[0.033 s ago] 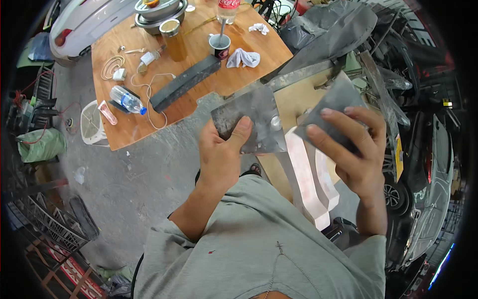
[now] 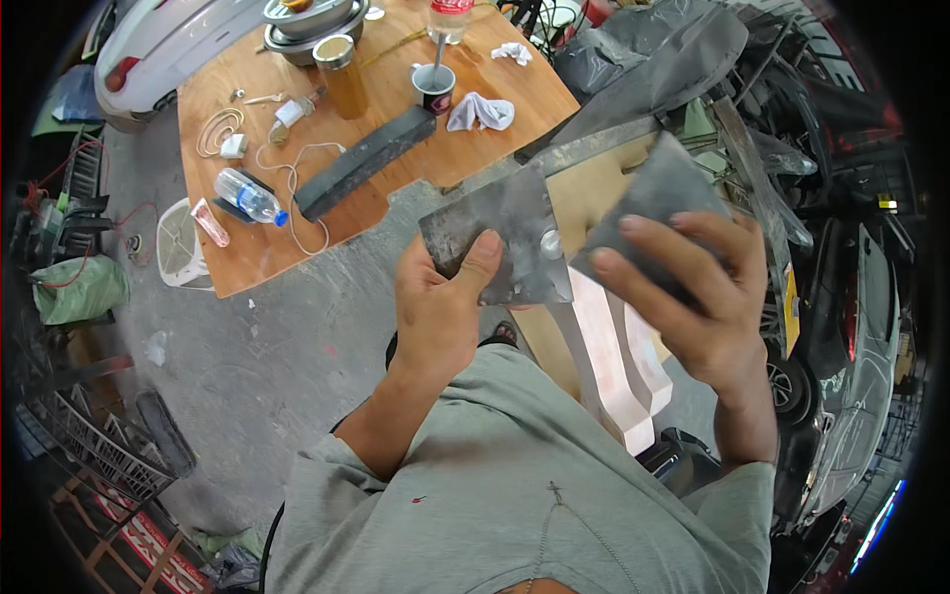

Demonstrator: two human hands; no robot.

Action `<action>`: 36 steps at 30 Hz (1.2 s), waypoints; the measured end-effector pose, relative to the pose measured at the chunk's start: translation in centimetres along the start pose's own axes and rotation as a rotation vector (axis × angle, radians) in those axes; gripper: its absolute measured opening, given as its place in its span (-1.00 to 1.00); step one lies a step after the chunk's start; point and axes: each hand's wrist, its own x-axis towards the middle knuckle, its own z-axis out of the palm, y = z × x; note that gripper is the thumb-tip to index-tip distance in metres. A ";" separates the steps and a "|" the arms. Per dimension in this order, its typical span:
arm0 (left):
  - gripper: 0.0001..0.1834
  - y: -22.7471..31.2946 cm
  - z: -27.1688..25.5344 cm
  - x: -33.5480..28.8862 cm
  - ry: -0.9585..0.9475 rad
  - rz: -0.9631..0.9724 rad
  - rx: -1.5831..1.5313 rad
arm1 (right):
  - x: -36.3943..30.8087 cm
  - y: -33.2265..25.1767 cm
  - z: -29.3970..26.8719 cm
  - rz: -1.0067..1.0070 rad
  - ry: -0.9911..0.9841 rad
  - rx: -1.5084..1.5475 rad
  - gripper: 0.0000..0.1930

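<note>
My left hand [image 2: 442, 312] grips a thin grey flat plate [image 2: 510, 213] by its near left corner, thumb lying across the top. Dark smears cover that plate, and a small whitish dab [image 2: 550, 243] sits near its right edge. In my right hand [image 2: 708, 307] is a second dark grey flat sheet [image 2: 663, 188], slightly smeared by motion, with my fingers spread over its face and the thumb hidden. The sheet's lower left corner comes close to the plate's right edge; I cannot tell whether they touch. Beneath both lies a pale pinkish-white curved part [image 2: 609, 371].
A wooden table [image 2: 356, 238] at the far left bears a long dark block [image 2: 366, 163], a mug [image 2: 433, 89], a water bottle [image 2: 250, 196], a jar [image 2: 341, 77], cables and crumpled tissue. A beige board [image 2: 589, 183] lies beyond my hands. Vehicle parts crowd the right.
My right hand and its sheet have shifted slightly left, toward the plate. My left hand keeps its place. The surroundings sit a little further left in the picture.
</note>
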 end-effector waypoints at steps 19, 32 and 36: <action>-0.77 0.9 0.5 -2.2 0.044 0.108 0.077 | 1.9 -1.2 -0.3 -0.025 0.144 -0.108 -0.58; -0.79 0.9 0.7 -3.3 0.047 0.119 0.224 | 0.4 -2.7 -1.7 0.049 0.076 -0.079 -0.64; -0.79 1.1 1.4 -4.1 0.042 0.077 0.200 | -0.2 -2.4 -0.9 -0.031 -0.067 0.027 -0.64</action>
